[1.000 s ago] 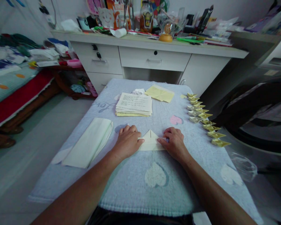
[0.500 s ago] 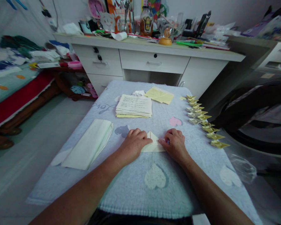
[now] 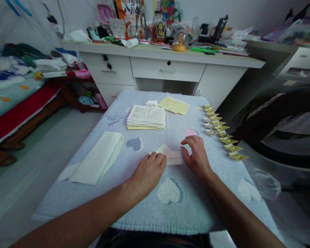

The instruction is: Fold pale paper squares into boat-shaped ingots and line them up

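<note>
Just let go of the folded paper (image 3: 174,158) with the right hand (image 3: 197,155), grip apart near its right end; so now steadied by the left hand (image 3: 148,168) alone, impossible to tell if pinched beneath. On the cloth-covered bench (image 3: 191,210): one folded sheet between both hands, one handwritten stack (image 3: 146,117), over ten paper boats (image 3: 233,148).

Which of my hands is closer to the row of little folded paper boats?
Right. Your right hand is left of the paper boats, not touching them; your left hand rests on the folded sheet, farther left.
</note>
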Available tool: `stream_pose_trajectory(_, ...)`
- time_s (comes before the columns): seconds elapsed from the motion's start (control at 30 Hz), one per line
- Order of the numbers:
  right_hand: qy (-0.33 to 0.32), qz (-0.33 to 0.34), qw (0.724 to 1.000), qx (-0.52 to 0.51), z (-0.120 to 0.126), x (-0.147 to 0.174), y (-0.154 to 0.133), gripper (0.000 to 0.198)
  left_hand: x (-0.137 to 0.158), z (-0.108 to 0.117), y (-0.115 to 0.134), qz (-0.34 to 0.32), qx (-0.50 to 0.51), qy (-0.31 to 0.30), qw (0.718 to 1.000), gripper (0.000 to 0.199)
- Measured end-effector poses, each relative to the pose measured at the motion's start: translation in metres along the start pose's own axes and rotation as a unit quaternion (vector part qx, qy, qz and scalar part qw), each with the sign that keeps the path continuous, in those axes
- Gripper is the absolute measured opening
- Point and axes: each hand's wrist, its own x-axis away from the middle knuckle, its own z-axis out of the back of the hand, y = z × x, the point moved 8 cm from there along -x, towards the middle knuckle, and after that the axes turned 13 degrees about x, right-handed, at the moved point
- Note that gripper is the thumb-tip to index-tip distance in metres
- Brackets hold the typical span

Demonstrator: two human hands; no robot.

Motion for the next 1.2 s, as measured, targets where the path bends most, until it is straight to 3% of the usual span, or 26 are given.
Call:
stream_pose_trajectory(0.1, -0.095, 0.090, 0.989, -0.075, -0.017, 0.004, -0.031, 0.015, 0.000, 0.001, 0.003, -0.008, -0.016, -0.001, 1.000, 0.032)
stream_pose_trajectory(0.27, -0.174, 0.098, 0.980, -0.011, -0.045, 0.016, -0.041, 0.020, 0.004, 0.000, -0.002, -0.009, 0.002, -0.008, 1.000, 0.033)
stream_pose_trajectory(0.43, -0.206, 0.142, 0.967, 0.037, -0.044, 0.021, -0.045, 0.023, 0.022, -0.006, -0.015, -0.023, 0.042, 0.004, 0.999, 0.040)
stream_pose_trajectory(0.6, -0.229, 0.181, 0.950, 0.107, -0.043, 0.025, -0.054, 0.023, 0.042, -0.005, -0.032, 0.012, 0.045, -0.002, 0.999, 0.047)
stream_pose_trajectory(0.87, -0.236, 0.199, 0.942, 0.133, -0.045, 0.030, -0.060, 0.050, 0.053, 0.007, -0.050, 0.073, 0.043, 0.025, 0.996, 0.044)
stream_pose_trajectory(0.97, -0.243, 0.196, 0.940, 0.136, -0.044, 0.028, -0.061, 0.051, 0.049, 0.012, -0.047, 0.070, 0.043, 0.065, 0.994, 0.043)
stream_pose_trajectory(1.03, -0.247, 0.194, 0.939, 0.137, -0.044, 0.028, -0.062, 0.051, 0.044, 0.013, -0.037, 0.033, 0.053, 0.080, 0.995, 0.045)
stream_pose_trajectory(1.2, -0.254, 0.185, 0.940, 0.135, -0.043, 0.028, -0.061, 0.051, 0.032, 0.003, -0.021, -0.002, 0.061, 0.040, 0.997, 0.038)
